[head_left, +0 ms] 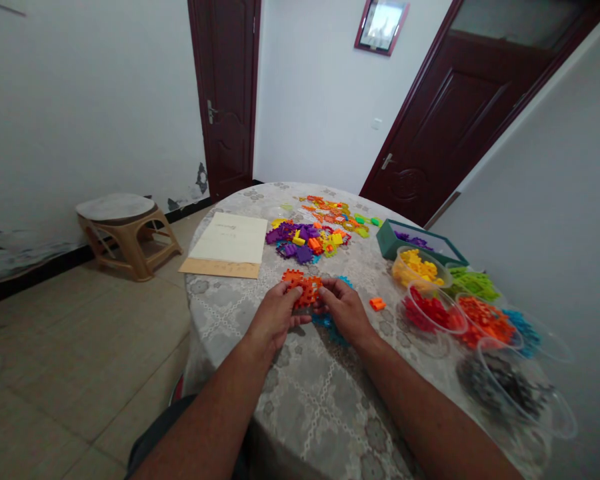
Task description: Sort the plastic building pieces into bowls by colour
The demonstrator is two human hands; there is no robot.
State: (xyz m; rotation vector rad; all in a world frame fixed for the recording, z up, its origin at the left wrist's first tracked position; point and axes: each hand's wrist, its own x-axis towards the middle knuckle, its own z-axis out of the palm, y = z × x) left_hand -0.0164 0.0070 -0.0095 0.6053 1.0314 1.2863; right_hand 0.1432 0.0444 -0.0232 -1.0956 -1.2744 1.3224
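Observation:
Both hands meet over the near part of the table, gripping joined orange gear-edged plastic building pieces (307,291) between them. My left hand (279,310) pinches the pieces from the left, thumb on top. From the right, my right hand (344,308) has its thumb and fingers closed on their edge. Blue gear pieces (333,329) lie on the cloth beneath and beside my right hand, partly covered by it. A small loose orange block (377,304) rests to the right. Beyond my hands is a pile of purple, yellow and orange pieces (303,241).
Clear tubs of yellow (417,267), red (433,310), orange (486,320) and dark grey pieces (513,383) line the right side. A green box (389,241) stands behind them. Left lies a cream board (230,240); more coloured pieces (333,212) lie farther back. A stool (130,233) stands on the floor.

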